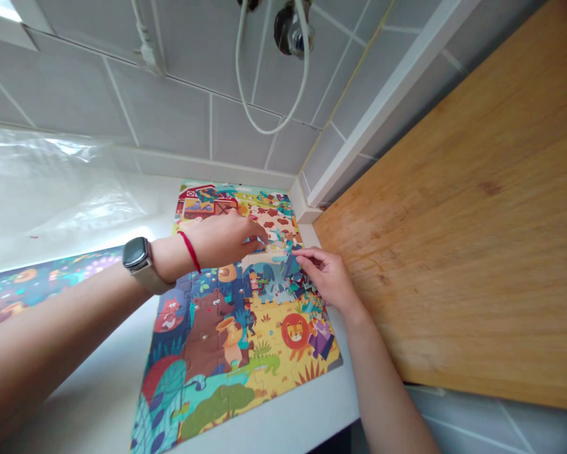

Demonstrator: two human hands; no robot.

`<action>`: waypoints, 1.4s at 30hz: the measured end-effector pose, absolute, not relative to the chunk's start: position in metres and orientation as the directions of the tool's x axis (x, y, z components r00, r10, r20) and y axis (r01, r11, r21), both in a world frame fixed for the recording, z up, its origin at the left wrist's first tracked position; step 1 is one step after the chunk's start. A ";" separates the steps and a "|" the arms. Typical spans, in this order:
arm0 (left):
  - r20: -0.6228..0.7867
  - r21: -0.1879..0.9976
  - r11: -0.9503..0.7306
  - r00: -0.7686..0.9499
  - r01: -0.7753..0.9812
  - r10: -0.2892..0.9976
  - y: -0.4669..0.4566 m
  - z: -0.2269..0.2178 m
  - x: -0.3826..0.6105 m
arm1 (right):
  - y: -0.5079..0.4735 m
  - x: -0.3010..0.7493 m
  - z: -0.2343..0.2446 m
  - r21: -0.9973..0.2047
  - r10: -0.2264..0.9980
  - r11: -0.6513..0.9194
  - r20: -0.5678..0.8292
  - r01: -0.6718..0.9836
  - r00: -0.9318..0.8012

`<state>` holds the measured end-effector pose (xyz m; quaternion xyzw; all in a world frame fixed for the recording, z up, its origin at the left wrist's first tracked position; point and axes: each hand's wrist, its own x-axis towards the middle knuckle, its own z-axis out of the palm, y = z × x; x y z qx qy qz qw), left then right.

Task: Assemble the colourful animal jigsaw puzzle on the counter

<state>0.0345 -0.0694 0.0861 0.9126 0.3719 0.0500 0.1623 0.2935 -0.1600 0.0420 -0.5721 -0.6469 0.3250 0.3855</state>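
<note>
A colourful animal jigsaw puzzle [207,340] lies on the white surface, with a bear, a lion and an elephant in its picture. My right hand [328,274] is at its right side, thumb and fingers pinching a dark blue puzzle piece [291,263] over the elephant part. My left hand [231,236] reaches across the upper middle with its fingers bent down and drawn together; whatever lies between the fingertips is hidden. Loose pieces sit around the elephant, and a purple puzzle piece [321,339] rests by the lion.
A wooden board [467,221] stands close on the right. Clear plastic wrap [51,183] and a second printed picture [89,268] lie at the left, partly behind my left forearm. Grey tiled wall [179,120] rises behind, with a white cable [268,131] hanging down.
</note>
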 end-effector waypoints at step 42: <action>-0.461 0.153 -0.472 0.485 0.868 0.743 -0.063 0.083 0.029 | -0.115 0.238 0.026 -0.598 0.883 0.422 0.098 0.682 -0.460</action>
